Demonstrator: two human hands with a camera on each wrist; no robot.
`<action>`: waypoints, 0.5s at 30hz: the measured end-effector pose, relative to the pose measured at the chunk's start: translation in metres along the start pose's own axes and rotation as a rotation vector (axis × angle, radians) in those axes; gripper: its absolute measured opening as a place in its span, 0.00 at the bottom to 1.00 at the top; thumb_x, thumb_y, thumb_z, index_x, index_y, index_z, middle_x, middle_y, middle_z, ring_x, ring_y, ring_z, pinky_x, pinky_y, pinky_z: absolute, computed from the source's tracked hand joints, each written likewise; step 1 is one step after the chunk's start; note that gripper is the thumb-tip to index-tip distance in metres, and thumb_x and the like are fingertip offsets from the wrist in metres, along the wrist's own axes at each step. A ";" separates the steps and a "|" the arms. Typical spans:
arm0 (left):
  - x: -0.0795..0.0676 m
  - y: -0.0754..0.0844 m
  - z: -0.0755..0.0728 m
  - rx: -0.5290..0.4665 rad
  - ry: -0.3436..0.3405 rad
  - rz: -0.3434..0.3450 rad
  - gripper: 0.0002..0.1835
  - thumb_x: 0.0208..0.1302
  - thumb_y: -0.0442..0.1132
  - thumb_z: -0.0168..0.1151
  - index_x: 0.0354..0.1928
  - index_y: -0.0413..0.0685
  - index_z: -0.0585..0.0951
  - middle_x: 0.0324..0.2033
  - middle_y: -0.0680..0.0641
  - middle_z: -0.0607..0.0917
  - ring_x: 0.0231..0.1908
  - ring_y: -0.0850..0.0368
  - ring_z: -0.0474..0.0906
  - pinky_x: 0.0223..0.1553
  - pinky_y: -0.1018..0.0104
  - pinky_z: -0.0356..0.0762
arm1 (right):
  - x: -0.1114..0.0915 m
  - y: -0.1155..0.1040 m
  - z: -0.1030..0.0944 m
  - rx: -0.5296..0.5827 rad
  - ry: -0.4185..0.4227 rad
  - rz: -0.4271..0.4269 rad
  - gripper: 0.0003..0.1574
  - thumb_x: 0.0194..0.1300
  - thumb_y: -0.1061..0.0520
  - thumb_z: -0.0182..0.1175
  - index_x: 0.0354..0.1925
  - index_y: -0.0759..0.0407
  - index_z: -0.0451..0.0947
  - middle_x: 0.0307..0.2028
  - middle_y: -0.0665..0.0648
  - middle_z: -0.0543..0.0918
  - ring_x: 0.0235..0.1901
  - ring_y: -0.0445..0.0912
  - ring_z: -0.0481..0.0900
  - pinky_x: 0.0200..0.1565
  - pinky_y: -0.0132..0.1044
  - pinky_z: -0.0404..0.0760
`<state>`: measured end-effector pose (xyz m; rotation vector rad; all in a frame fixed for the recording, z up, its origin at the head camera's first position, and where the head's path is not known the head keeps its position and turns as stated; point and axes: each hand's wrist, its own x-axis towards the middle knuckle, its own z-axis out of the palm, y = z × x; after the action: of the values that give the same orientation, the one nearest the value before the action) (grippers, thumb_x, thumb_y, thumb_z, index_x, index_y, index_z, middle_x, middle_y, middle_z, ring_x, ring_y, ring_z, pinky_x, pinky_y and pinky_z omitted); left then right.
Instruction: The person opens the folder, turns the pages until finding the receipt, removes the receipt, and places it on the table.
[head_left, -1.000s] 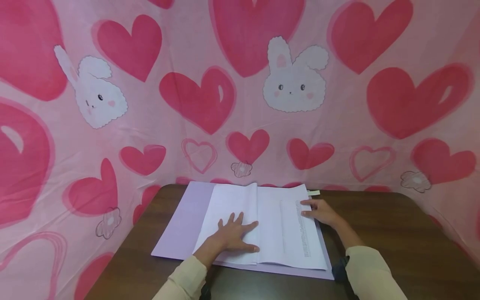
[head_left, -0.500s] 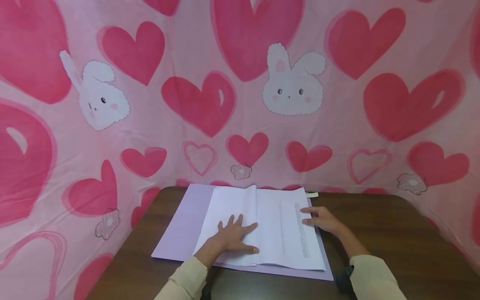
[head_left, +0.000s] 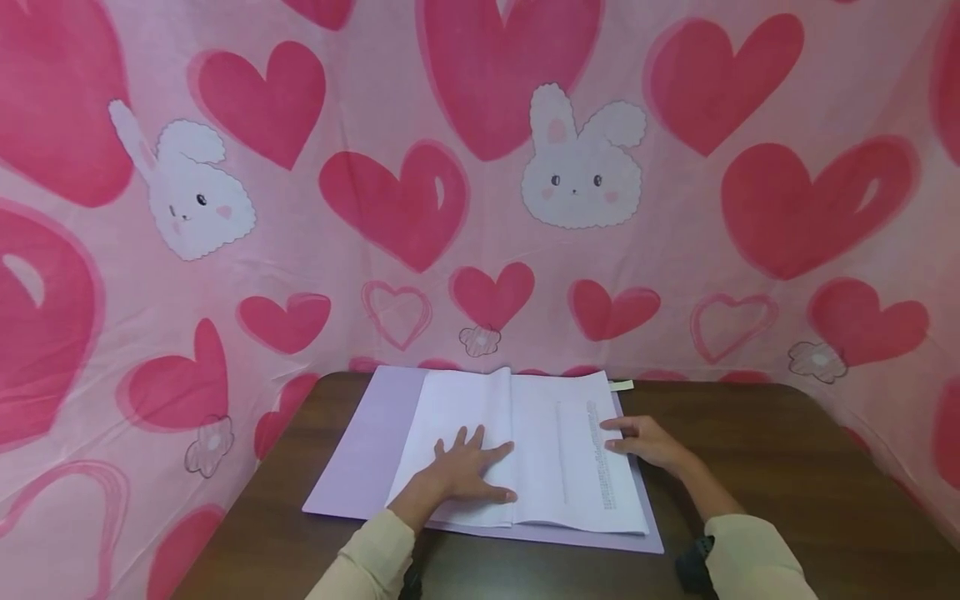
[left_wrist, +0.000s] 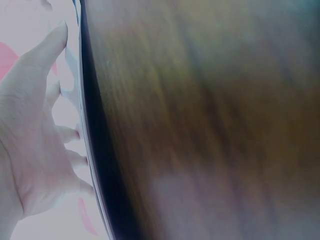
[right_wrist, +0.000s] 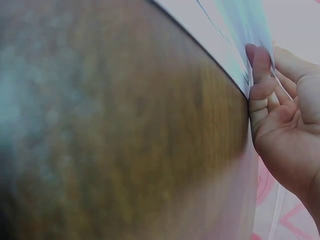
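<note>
The open lilac folder, bare at left, lies on the brown table and holds white sheets; the left hand rests on them with fingers spread apart, and easing it could let the paper spring up. The right hand pinches their right edge between thumb and fingers, where grabbing too many sheets or tugging might crease them.
</note>
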<state>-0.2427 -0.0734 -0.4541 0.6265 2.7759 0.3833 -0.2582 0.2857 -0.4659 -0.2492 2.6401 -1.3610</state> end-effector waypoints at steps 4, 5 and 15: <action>0.000 0.000 -0.002 -0.007 0.000 -0.003 0.48 0.52 0.77 0.61 0.76 0.80 0.61 0.81 0.41 0.53 0.81 0.32 0.43 0.73 0.22 0.42 | 0.000 0.001 -0.001 0.021 -0.005 -0.015 0.33 0.71 0.48 0.63 0.66 0.66 0.75 0.69 0.75 0.71 0.66 0.69 0.72 0.64 0.61 0.78; 0.000 0.000 -0.002 -0.007 -0.001 -0.003 0.48 0.52 0.77 0.61 0.76 0.80 0.60 0.81 0.41 0.53 0.81 0.32 0.43 0.73 0.22 0.42 | 0.000 0.002 -0.002 0.038 -0.002 -0.006 0.33 0.71 0.48 0.63 0.66 0.66 0.75 0.69 0.74 0.71 0.67 0.69 0.72 0.64 0.61 0.78; -0.002 0.000 -0.003 -0.004 -0.002 0.002 0.48 0.52 0.77 0.62 0.76 0.80 0.60 0.81 0.40 0.54 0.81 0.31 0.44 0.73 0.22 0.43 | -0.005 -0.001 -0.006 0.280 -0.021 0.053 0.40 0.72 0.46 0.62 0.73 0.65 0.66 0.68 0.69 0.75 0.59 0.52 0.84 0.60 0.44 0.84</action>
<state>-0.2416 -0.0750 -0.4511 0.6286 2.7719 0.3876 -0.2543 0.2909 -0.4610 -0.1551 2.3821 -1.6745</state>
